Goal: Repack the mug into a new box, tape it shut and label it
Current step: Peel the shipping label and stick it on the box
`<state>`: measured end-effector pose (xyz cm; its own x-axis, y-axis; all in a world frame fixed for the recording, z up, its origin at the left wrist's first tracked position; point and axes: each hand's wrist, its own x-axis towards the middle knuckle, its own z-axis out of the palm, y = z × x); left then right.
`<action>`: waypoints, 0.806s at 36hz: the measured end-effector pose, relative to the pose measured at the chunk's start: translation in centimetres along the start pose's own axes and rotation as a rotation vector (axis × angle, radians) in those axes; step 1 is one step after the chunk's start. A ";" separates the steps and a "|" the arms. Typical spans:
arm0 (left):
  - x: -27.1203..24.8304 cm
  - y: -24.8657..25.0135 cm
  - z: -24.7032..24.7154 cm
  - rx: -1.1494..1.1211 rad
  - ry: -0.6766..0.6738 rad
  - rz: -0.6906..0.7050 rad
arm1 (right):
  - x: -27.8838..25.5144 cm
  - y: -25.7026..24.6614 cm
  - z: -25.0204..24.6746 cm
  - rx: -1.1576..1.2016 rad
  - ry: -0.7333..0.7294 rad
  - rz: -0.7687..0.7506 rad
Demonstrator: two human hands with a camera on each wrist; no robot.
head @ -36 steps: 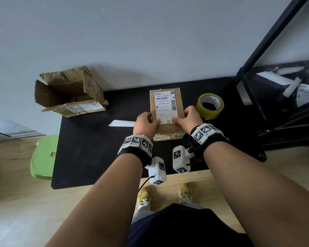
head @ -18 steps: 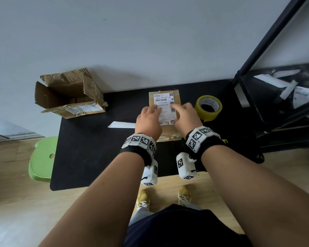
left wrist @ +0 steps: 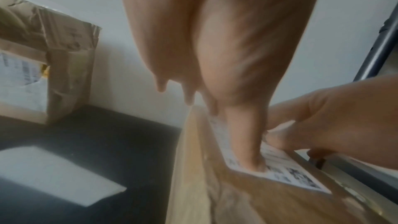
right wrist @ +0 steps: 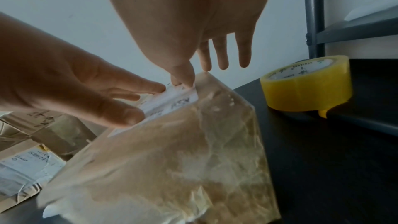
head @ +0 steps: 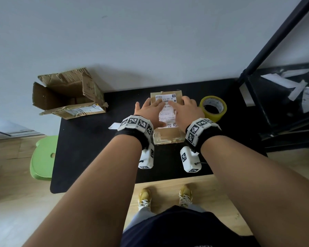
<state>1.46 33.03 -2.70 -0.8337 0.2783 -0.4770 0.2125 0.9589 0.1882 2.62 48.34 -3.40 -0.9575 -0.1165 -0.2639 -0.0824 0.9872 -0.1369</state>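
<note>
Both hands are flat on top of the box [head: 168, 136], which sits near the middle of the counter [head: 89, 154], closer to its back edge. Left hand [head: 151, 113] and right hand [head: 189, 111] each have a wide, loose grip: fingers straight, holding nothing, just pressing down on the white label [head: 168, 113] stuck on the box's top. In the left wrist view the thumb [left wrist: 247, 142] pushes on the label's near part. The mug isn't visible anywhere, so can't say where it is.

Stuff around: the yellow tape roll [head: 213, 108] lies just beside the box on its right, near the back edge, not touching the right hand as far as I can tell. A white paper strip [head: 113, 126] lies flat on the counter left of the box, partly hidden by the left wrist. The torn old box [head: 68, 97] sits open at the back left corner, hanging past the counter's edge, well apart from the hands. A black rack [head: 278, 104] crowds the right end. A green stool [head: 43, 157] stands on the floor off the left edge.
</note>
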 end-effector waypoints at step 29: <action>1.4 -0.7 -0.7 0.169 -0.033 -0.010 | 1.9 0.1 -0.8 0.123 -0.051 0.155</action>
<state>-0.21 32.68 -2.89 -0.8197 0.2674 -0.5065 0.2888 0.9566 0.0376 0.53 48.26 -3.13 -0.9407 0.0275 -0.3382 0.1025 0.9731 -0.2061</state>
